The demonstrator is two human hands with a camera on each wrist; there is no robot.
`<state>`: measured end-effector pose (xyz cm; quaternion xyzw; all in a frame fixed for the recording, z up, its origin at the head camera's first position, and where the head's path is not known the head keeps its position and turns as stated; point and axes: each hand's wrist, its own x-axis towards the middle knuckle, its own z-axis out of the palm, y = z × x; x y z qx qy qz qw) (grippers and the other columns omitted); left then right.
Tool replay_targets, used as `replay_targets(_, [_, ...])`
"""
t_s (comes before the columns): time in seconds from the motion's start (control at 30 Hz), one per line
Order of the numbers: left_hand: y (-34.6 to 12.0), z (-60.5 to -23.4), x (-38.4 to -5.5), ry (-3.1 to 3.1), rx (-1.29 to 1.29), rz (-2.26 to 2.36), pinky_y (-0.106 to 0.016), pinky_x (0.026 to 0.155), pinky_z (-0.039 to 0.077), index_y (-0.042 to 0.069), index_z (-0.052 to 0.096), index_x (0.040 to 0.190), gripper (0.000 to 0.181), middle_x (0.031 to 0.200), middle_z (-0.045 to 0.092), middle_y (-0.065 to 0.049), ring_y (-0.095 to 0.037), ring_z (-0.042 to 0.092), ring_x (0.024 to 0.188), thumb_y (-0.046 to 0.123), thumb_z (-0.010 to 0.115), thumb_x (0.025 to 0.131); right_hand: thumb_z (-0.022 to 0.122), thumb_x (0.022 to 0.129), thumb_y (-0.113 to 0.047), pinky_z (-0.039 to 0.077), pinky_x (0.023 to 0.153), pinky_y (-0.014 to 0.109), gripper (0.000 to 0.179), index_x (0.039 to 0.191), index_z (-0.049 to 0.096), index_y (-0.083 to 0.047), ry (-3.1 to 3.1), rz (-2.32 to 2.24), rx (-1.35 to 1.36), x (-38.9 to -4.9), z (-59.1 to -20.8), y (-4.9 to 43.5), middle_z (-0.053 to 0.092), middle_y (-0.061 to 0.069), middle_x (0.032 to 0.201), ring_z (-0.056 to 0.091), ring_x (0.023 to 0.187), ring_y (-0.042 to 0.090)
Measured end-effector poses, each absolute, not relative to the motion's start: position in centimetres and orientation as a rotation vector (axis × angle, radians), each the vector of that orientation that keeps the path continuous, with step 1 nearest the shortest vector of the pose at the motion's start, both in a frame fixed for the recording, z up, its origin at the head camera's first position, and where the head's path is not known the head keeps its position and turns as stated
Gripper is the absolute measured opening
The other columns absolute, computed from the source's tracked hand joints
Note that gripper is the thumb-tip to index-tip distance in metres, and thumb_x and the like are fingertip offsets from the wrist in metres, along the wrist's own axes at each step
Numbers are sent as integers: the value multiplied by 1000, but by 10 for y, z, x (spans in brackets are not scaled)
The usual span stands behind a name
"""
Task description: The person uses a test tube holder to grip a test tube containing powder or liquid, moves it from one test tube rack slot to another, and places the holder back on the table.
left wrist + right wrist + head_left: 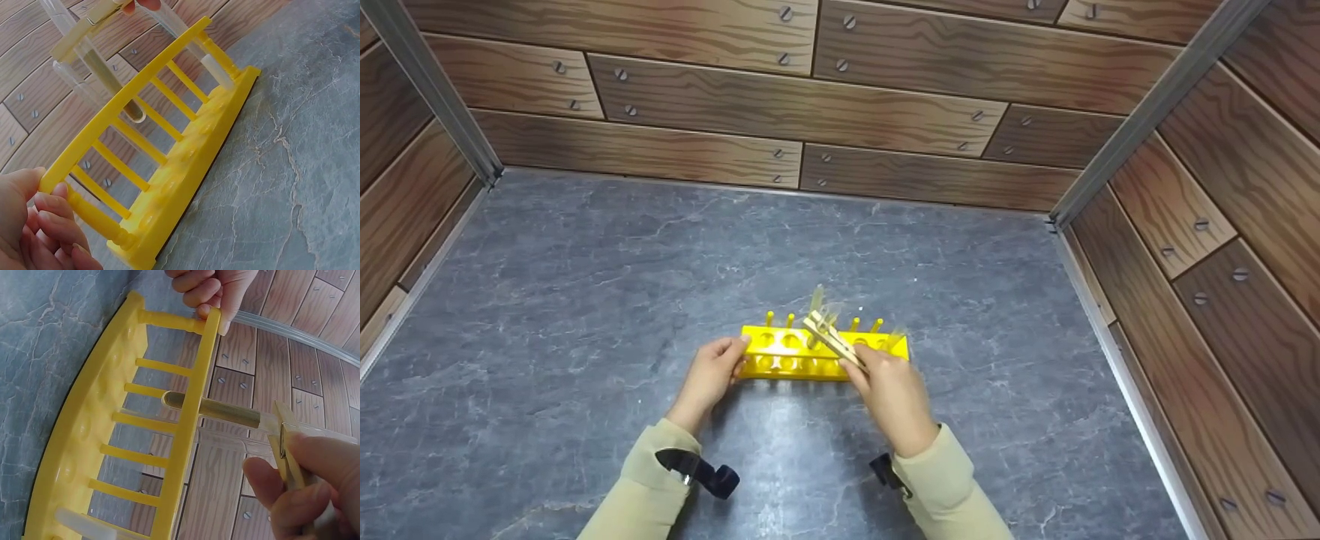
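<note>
A yellow test tube rack [755, 352] stands on the floor, its left end pinched by my left hand [710, 379] between thumb and fingers. My right hand [894, 394] grips a wooden test tube clamp [829, 339]. Held in the clamp's jaws is a glass test tube [230, 412] with yellowish-brown liquid. Its rounded bottom hangs below the rack's top shelf, above the base. Beside it in the rack is a clear tube [79, 84], seemingly empty. A tube with white contents [216, 72] stands at the rack's right end.
Grey marble-patterned floor [585, 300] surrounds the rack. Wood-patterned walls [697, 90] with metal edging rise at the back and both sides. Thin yellow pegs [770, 319] stick up along the rack's back edge. Each forearm carries a black wrist mount [701, 471].
</note>
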<state>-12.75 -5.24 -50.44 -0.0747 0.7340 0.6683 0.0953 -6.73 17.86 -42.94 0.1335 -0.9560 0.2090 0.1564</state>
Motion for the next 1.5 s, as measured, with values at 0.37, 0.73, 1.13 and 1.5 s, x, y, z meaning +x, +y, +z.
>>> replay_targets(0.37, [-52, -505, -128, 2182, -221, 1974, -24, 48, 31, -3, 54, 75, 37, 55, 41, 0, -13, 36, 48, 28, 53, 96, 65, 88, -22, 33, 41, 20, 20, 75, 54, -12, -2722, 616, 388, -66, -426, 178, 40, -6, 57, 34, 47, 8])
replay_targets(0.73, [-52, -504, -128, 2191, -206, 1983, -23, 47, 31, -2, 54, 73, 36, 53, 41, 0, -11, 37, 48, 27, 54, 95, 65, 88, -23, 33, 42, 20, 19, 76, 56, -12, -2691, 612, 409, -65, -425, 179, 41, -6, 57, 34, 47, 7])
replay_targets(1.13, [-52, -505, -127, 2166, -220, 2004, -22, 46, 29, -1, 51, 70, 37, 53, 40, 0, -11, 35, 46, 26, 54, 95, 65, 88, -23, 33, 42, 20, 18, 77, 56, -11, -2685, 631, 395, -62, -422, 178, 41, -6, 58, 35, 48, 7])
replay_targets(1.5, [-52, -504, -127, 2176, -204, 2002, -22, 47, 30, 0, 51, 70, 37, 53, 40, 1, -10, 35, 46, 26, 54, 96, 66, 88, -21, 35, 43, 19, 15, 81, 60, -9, -2654, 649, 408, -60, -418, 178, 45, -4, 59, 37, 48, 8])
